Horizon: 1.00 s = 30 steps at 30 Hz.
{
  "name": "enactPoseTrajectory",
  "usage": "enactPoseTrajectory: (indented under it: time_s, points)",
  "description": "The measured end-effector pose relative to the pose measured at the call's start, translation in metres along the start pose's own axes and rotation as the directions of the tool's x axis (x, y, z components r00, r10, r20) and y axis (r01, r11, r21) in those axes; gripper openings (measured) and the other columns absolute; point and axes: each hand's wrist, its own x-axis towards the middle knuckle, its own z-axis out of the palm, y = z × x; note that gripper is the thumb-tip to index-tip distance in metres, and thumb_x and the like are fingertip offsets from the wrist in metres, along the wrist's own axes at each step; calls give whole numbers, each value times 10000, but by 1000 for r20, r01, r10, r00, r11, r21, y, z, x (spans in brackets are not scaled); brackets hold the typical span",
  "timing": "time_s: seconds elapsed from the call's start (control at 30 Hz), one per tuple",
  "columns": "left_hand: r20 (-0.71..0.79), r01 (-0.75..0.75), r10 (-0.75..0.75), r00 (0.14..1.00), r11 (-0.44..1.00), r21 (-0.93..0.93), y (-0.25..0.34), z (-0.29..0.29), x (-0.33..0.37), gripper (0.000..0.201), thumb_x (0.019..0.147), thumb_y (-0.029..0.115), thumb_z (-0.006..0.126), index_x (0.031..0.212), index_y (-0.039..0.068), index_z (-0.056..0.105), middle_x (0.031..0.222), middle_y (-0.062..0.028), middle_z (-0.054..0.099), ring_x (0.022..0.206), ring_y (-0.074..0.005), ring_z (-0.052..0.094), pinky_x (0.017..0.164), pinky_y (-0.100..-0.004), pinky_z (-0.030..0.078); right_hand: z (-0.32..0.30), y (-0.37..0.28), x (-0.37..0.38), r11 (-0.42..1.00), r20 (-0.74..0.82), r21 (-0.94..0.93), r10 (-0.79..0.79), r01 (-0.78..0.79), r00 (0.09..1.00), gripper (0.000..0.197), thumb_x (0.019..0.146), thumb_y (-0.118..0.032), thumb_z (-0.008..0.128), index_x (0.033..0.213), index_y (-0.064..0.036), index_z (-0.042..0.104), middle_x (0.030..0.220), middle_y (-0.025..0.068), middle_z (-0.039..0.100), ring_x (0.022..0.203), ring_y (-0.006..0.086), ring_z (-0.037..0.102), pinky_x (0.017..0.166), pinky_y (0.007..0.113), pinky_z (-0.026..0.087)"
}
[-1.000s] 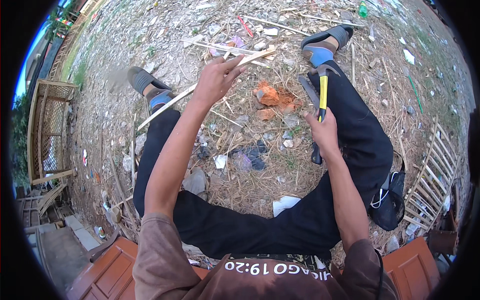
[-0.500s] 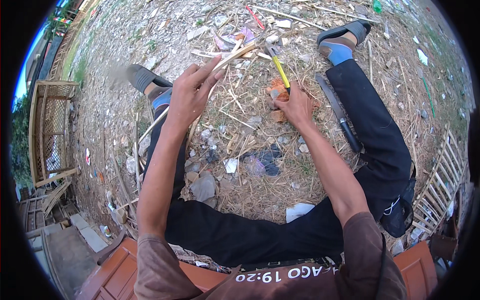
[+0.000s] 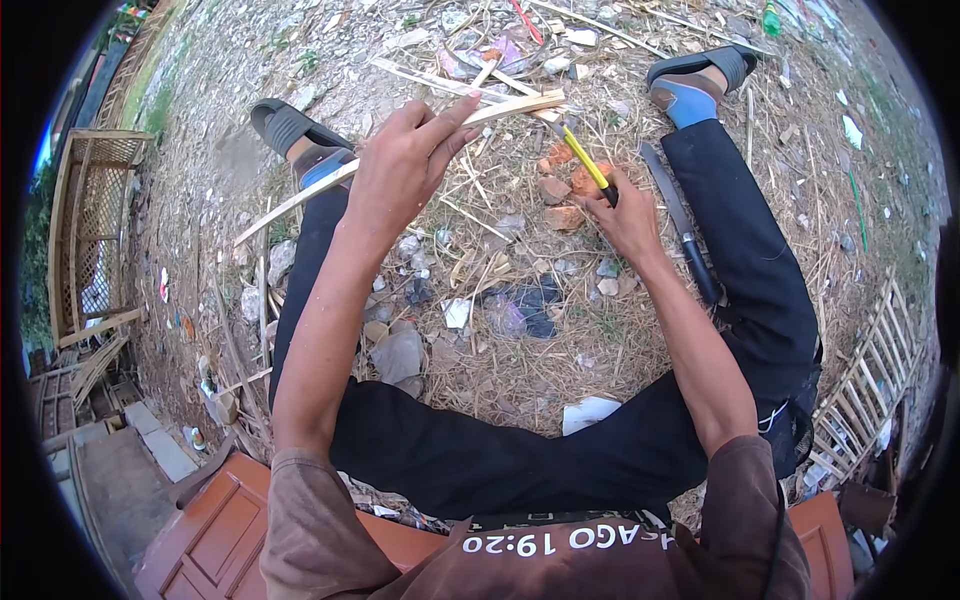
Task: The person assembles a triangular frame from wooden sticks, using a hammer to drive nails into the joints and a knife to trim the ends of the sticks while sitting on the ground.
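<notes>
My left hand (image 3: 412, 160) is closed round a long pale strip of split wood or bamboo (image 3: 518, 106). One end of it reaches back past my left shin; the other points to the far middle. My right hand (image 3: 628, 218) grips the dark end of a hammer (image 3: 584, 154) with a yellow handle. The hammer's head is mostly hidden at the strip's far end, and I cannot tell whether they touch. Broken orange brick pieces (image 3: 590, 180) lie on the ground beside my right hand. A long knife (image 3: 665, 188) with a black handle rests along my right leg.
Loose wood strips (image 3: 425, 76) and straw litter the ground between my legs. Nearer lie a grey stone (image 3: 398, 355) and dark plastic scraps (image 3: 540, 308). A lattice wooden frame (image 3: 100, 235) stands at far left, a slatted wooden piece (image 3: 868, 372) at right.
The strip has swung to a flatter angle, its far end shifting right. My right hand has moved right and slightly nearer with the hammer, whose head showed more plainly before.
</notes>
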Motion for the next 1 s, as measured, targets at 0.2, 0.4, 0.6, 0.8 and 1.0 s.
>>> enactPoseTrajectory:
  time_s: [0.2, 0.4, 0.6, 0.8, 1.0]
  points:
    - [76, -53, 53, 996, 999, 3, 34, 36, -7, 398, 925, 249, 675, 1318, 198, 648, 784, -97, 499, 709, -267, 526, 662, -417, 446, -37, 5, -44, 926, -119, 276, 300, -258, 947, 255, 955, -235, 661, 936, 14, 607, 637, 62, 565, 553, 136, 504, 552, 361, 425]
    - [117, -127, 122, 986, 992, 30, 55, 128, -22, 384, 926, 300, 658, 1288, 172, 654, 859, -88, 558, 809, -262, 587, 724, -403, 492, -104, 2, -66, 701, -7, 567, 529, -433, 848, 207, 1000, -213, 593, 904, -30, 571, 660, -33, 483, 534, 60, 422, 478, 281, 355]
    - [234, -13, -22, 972, 989, 145, 49, 163, -32, 396, 940, 357, 630, 1323, 256, 622, 1066, -73, 624, 984, -229, 627, 794, -377, 517, -123, 14, -79, 726, 77, 495, 511, -478, 856, 182, 1011, -197, 563, 941, -30, 549, 667, -39, 456, 549, 46, 427, 485, 247, 358]
    - [341, 50, -48, 939, 999, 2, 39, 162, -28, 414, 938, 362, 635, 1336, 248, 621, 1013, -116, 607, 833, -302, 646, 722, -440, 544, -77, 30, -95, 839, 20, 339, 446, -426, 895, 245, 1017, -228, 541, 982, 12, 572, 696, 77, 577, 621, 180, 560, 593, 366, 439]
    - [385, 56, -72, 920, 997, 52, 38, 160, -20, 578, 968, 561, 509, 1462, 263, 469, 1472, -91, 476, 1018, -326, 687, 748, -419, 585, -62, 13, -94, 890, 69, 189, 410, -415, 910, 330, 1014, -302, 562, 1173, -14, 583, 739, 171, 623, 685, 306, 633, 659, 444, 464]
